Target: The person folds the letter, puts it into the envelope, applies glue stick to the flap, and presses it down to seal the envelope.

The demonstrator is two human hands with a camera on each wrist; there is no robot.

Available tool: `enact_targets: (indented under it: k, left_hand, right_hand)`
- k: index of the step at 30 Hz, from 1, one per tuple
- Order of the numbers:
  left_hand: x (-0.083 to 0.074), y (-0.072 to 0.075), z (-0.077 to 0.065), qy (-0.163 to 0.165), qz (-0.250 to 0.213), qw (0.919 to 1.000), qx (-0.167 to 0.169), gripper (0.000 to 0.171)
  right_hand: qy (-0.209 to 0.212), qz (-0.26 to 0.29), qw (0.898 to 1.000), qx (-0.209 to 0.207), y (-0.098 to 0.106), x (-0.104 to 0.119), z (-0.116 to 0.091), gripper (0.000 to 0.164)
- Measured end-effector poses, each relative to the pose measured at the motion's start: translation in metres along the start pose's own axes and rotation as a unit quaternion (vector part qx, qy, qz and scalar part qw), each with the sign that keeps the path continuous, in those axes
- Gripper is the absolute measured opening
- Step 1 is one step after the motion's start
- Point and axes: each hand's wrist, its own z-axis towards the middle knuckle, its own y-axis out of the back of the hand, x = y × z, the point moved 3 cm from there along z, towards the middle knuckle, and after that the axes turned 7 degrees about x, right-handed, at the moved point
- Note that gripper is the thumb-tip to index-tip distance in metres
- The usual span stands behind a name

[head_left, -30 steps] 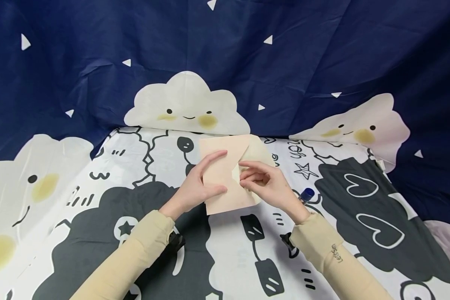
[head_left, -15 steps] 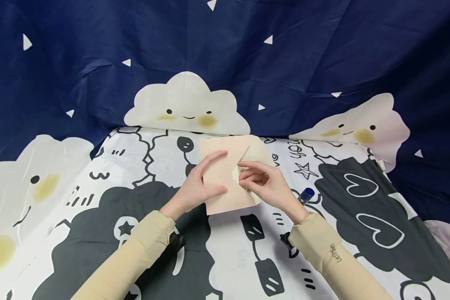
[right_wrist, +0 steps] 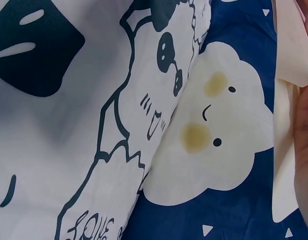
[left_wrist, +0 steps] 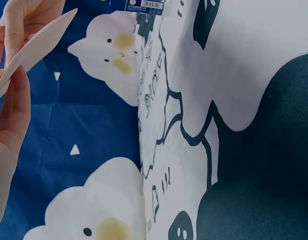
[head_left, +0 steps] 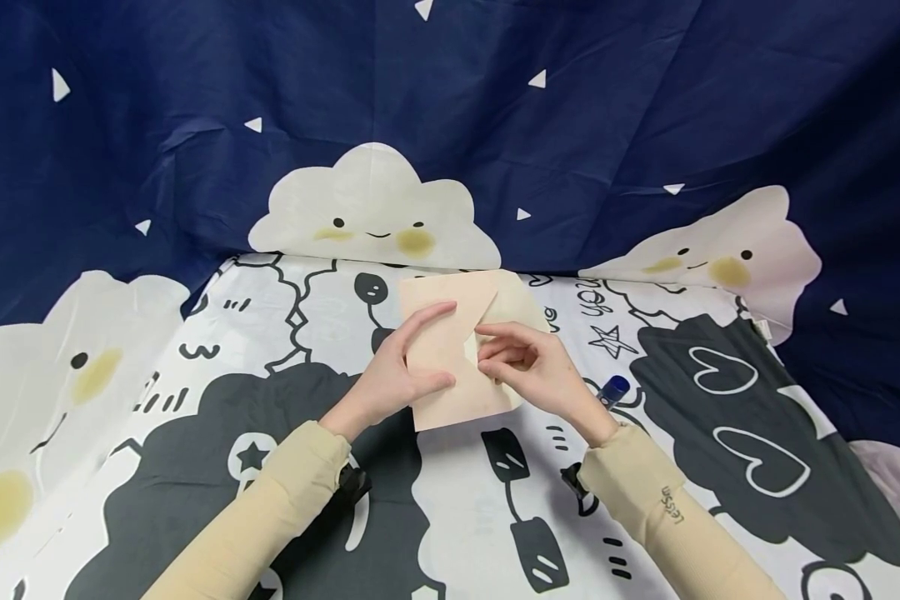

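A pale pink envelope (head_left: 438,346) is held up in front of me with its cream flap (head_left: 521,300) spread out to the right. My left hand (head_left: 390,371) grips it from the left, thumb and index finger lying across its front. At the notched opening, my right hand (head_left: 536,367) has its fingers curled and pinches the edge. A whitish patch shows there; whether it is a separate paper I cannot tell. The left wrist view catches the envelope (left_wrist: 44,42) nearly edge-on between both hands. Only a strip of the envelope (right_wrist: 288,55) appears in the right wrist view.
Behind my right wrist lies a blue-capped cylinder (head_left: 612,390), partly hidden; a blue object with a barcode label (left_wrist: 144,6) tops the left wrist view. A black-and-white patterned cloth (head_left: 465,517) covers the surface. A navy cloth with clouds (head_left: 450,83) hangs behind.
Hardly anything differs. The right fingertips have shifted very slightly left at the envelope's opening. Both hands keep their hold.
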Motion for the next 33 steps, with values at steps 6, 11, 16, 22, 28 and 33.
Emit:
enact_targets:
  k: [6, 11, 16, 22, 28, 33]
  left_hand:
    - [-0.002, 0.0, 0.0, 0.004, 0.0, 0.9999, -0.009, 0.083]
    - [-0.001, 0.003, 0.0, 0.007, -0.005, 0.9998, -0.02, 0.084]
    - [0.002, 0.007, 0.001, 0.007, -0.022, 0.9989, -0.042, 0.086]
    - [0.002, 0.011, 0.0, 0.011, -0.046, 0.9969, -0.063, 0.085]
    - [0.0, 0.011, 0.001, -0.001, -0.074, 0.9938, -0.083, 0.087]
    - [-0.002, 0.011, 0.003, -0.016, -0.103, 0.9896, -0.099, 0.089]
  right_hand:
    - [0.005, -0.01, 1.0, 0.003, 0.0, 0.0, 0.001, 0.042]
    - [0.003, -0.019, 1.0, -0.007, 0.001, 0.0, 0.001, 0.042]
    - [-0.004, -0.023, 0.999, -0.033, 0.005, -0.002, -0.002, 0.041]
    - [0.019, -0.051, 0.995, -0.088, 0.012, -0.005, -0.007, 0.043]
    - [-0.019, -0.104, 0.983, -0.15, 0.015, -0.007, -0.012, 0.042]
    - [-0.053, -0.083, 0.984, -0.149, 0.015, -0.01, -0.012, 0.049]
